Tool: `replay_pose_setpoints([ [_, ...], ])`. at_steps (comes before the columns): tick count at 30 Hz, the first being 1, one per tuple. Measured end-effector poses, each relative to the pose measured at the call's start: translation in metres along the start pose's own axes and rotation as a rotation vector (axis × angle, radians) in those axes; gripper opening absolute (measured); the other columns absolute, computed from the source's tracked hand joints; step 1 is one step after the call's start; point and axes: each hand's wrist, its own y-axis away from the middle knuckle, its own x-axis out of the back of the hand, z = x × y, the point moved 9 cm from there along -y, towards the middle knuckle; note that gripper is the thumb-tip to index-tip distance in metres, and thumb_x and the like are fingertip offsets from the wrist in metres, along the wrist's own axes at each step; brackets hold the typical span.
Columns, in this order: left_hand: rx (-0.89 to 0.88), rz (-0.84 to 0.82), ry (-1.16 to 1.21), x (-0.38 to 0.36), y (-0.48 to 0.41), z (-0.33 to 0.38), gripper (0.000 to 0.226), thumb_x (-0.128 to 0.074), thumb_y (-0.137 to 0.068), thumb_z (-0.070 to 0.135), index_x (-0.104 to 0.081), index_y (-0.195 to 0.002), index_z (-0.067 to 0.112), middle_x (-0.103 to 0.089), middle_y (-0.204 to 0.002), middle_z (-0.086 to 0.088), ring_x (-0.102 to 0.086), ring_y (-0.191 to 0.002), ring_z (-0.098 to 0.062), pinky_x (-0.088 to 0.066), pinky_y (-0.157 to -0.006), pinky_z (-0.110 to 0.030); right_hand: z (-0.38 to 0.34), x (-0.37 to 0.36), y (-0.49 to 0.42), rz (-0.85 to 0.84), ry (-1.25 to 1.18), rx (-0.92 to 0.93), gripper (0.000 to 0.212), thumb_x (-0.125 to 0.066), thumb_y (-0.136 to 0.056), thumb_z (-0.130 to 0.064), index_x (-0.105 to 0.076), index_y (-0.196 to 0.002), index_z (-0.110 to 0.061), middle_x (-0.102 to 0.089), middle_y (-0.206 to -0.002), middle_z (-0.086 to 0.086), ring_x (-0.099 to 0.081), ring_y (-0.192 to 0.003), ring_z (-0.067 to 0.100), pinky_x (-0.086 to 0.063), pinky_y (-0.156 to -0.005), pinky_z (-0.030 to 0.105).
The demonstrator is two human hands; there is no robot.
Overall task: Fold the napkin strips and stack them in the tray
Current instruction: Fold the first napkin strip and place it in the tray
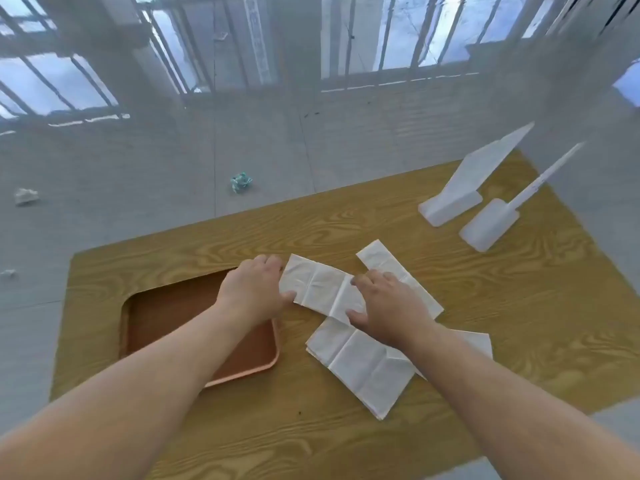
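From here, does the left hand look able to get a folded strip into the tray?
Probably yes. The left hand grips the near end of the napkin strip right beside the tray, whose visible floor looks bare; nothing lies between them. The right hand pins the other end.

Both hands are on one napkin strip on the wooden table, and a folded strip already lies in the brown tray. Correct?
Not quite. The head view shows the tray holds no strip. Both the left hand and right hand are on one napkin strip on the table.
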Motion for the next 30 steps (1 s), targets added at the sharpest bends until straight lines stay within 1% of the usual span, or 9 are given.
replay_pose_setpoints([
  [4, 0.135, -0.074, 0.116, -0.033, -0.019, -0.013, 0.072, -0.06, -0.092, 0.061, -0.051, -0.146, 0.015, -0.058, -0.141, -0.006, -0.055, -0.129, -0.029, -0.051, -0.101, -0.044, -0.006, -0.033, -0.012, -0.068, -0.006, 0.058, 0.06, -0.052, -0.096, -0.052, -0.044, -0.147, -0.021, -0.055, -0.142, 0.003, -0.051, -0.129, 0.026, -0.049, -0.102, 0.04],
  [10, 0.202, -0.036, 0.144, -0.055, -0.042, -0.012, 0.068, -0.062, -0.091, 0.063, -0.056, -0.137, 0.013, -0.062, -0.134, -0.008, -0.058, -0.122, -0.03, -0.052, -0.096, -0.044, -0.007, -0.051, -0.024, -0.075, 0.004, 0.092, 0.059, -0.051, -0.097, -0.047, -0.042, -0.149, -0.022, -0.052, -0.147, 0.002, -0.047, -0.137, 0.025, -0.048, -0.108, 0.04],
  [15, 0.25, -0.054, 0.293, -0.064, -0.052, -0.018, 0.032, -0.064, -0.094, 0.045, -0.068, -0.114, 0.02, -0.065, -0.122, -0.006, -0.06, -0.11, -0.029, -0.052, -0.083, -0.041, -0.005, -0.05, -0.026, -0.043, -0.013, 0.086, 0.056, -0.053, -0.097, -0.045, -0.045, -0.147, -0.022, -0.055, -0.144, 0.002, -0.05, -0.131, 0.025, -0.048, -0.107, 0.04],
  [19, 0.286, -0.018, 0.419, -0.054, -0.048, -0.03, 0.005, -0.061, -0.083, 0.027, -0.058, -0.087, 0.024, -0.067, -0.097, 0.0, -0.061, -0.082, -0.021, -0.041, -0.059, -0.034, 0.0, -0.046, -0.023, -0.029, -0.049, 0.058, 0.055, -0.05, -0.097, -0.043, -0.044, -0.148, -0.022, -0.055, -0.143, 0.0, -0.051, -0.128, 0.025, -0.047, -0.107, 0.04],
  [23, 0.234, 0.067, 0.629, -0.04, -0.042, -0.034, 0.022, -0.064, -0.083, 0.02, -0.055, -0.102, 0.025, -0.062, -0.085, 0.004, -0.057, -0.067, -0.013, -0.04, -0.056, -0.032, 0.004, -0.039, -0.02, -0.011, -0.107, 0.032, 0.055, -0.05, -0.097, -0.041, -0.043, -0.149, -0.023, -0.054, -0.145, 0.0, -0.049, -0.132, 0.023, -0.046, -0.108, 0.039],
  [25, 0.105, 0.088, 0.694, -0.032, -0.038, -0.019, 0.032, -0.068, -0.084, 0.025, -0.052, -0.111, 0.031, -0.064, -0.086, 0.009, -0.06, -0.065, -0.008, -0.046, -0.059, -0.03, 0.004, -0.038, -0.02, -0.01, -0.118, 0.024, 0.055, -0.05, -0.097, -0.041, -0.043, -0.149, -0.023, -0.054, -0.145, 0.0, -0.05, -0.131, 0.023, -0.045, -0.108, 0.039],
  [27, 0.012, 0.048, 0.696, -0.031, -0.032, -0.002, 0.045, -0.074, -0.082, 0.047, -0.05, -0.119, 0.038, -0.069, -0.089, 0.014, -0.066, -0.07, -0.003, -0.053, -0.062, -0.027, 0.003, -0.038, -0.019, -0.01, -0.127, 0.024, 0.055, -0.051, -0.097, -0.04, -0.043, -0.149, -0.024, -0.054, -0.144, -0.001, -0.05, -0.13, 0.023, -0.046, -0.107, 0.039],
  [29, 0.007, 0.047, 0.636, -0.033, -0.03, 0.006, 0.057, -0.066, -0.082, 0.071, -0.048, -0.126, 0.04, -0.07, -0.091, 0.016, -0.067, -0.074, -0.001, -0.054, -0.061, -0.028, 0.001, -0.038, -0.02, -0.005, -0.134, 0.029, 0.053, -0.051, -0.097, -0.036, -0.044, -0.148, -0.023, -0.056, -0.141, 0.0, -0.051, -0.127, 0.023, -0.046, -0.106, 0.038],
  [30, 0.028, 0.065, 0.604, -0.033, -0.031, 0.007, 0.059, -0.059, -0.085, 0.076, -0.049, -0.128, 0.037, -0.068, -0.091, 0.015, -0.066, -0.076, -0.002, -0.051, -0.06, -0.028, 0.0, -0.038, -0.02, 0.0, -0.134, 0.035, 0.051, -0.051, -0.097, -0.035, -0.046, -0.147, -0.022, -0.057, -0.14, 0.0, -0.052, -0.126, 0.023, -0.047, -0.105, 0.038],
])
